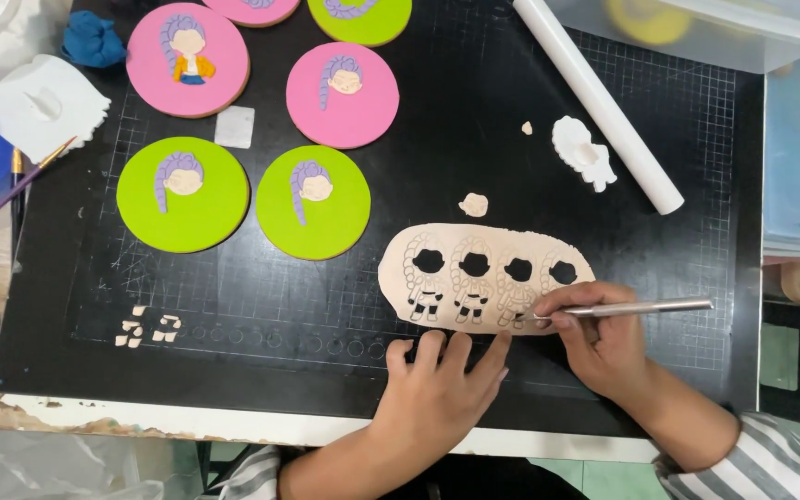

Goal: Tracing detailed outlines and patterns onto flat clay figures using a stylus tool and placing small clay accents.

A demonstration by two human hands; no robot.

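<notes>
- Right hand [594, 338]: closed around a thin metal tool [636, 308], its tip touching the near right edge of the rolled paste sheet [485, 276].
- Left hand [442, 384]: open, palm down, fingers spread flat on the black cutting mat [233, 296], fingertips just beside the near edge of the sheet; it holds nothing.
- Rolled paste sheet: pale peach, oval, lying flat at centre right of the mat; four head-shaped holes run in a row, with small figure outlines cut below them.
- Far left: green discs [182, 194] and pink discs [343, 94], each bearing a small purple-haired figure, well apart from the hands.
- Far right: white rolling pin [599, 97] lying slantwise, with a white mould piece [583, 153] just beside it.
- Near left: tiny cut scraps [145, 329] on the mat.
- Left margin: a paintbrush [11, 190] and a larger white mould [43, 106], off the mat.
- Nothing lies between the hands and the sheet.
</notes>
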